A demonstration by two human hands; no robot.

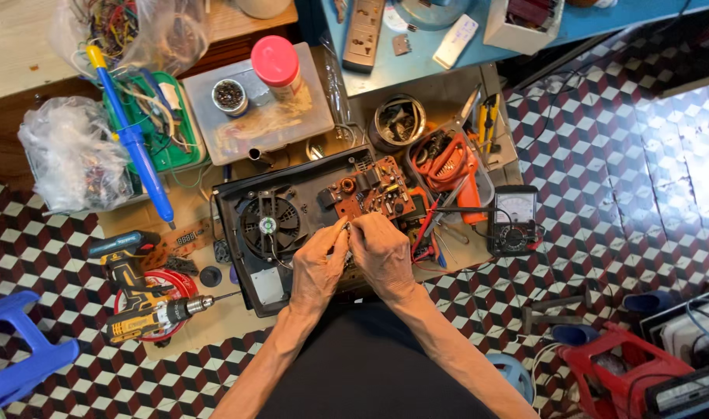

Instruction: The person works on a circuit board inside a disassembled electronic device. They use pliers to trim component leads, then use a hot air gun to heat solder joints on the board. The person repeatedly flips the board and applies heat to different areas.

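Here both hands meet over the opened black appliance casing [249,233], the left hand [317,268] and right hand [381,252] pinched together on a small part too tiny to identify, just below the brown circuit board [370,194]. Judging by this, steady wrists resting on the casing rim would help, with gentle pulls only. Left of the hands sits the cooling fan [269,225]; right, the analog multimeter [514,221]; farther left, the yellow cordless drill [149,314].
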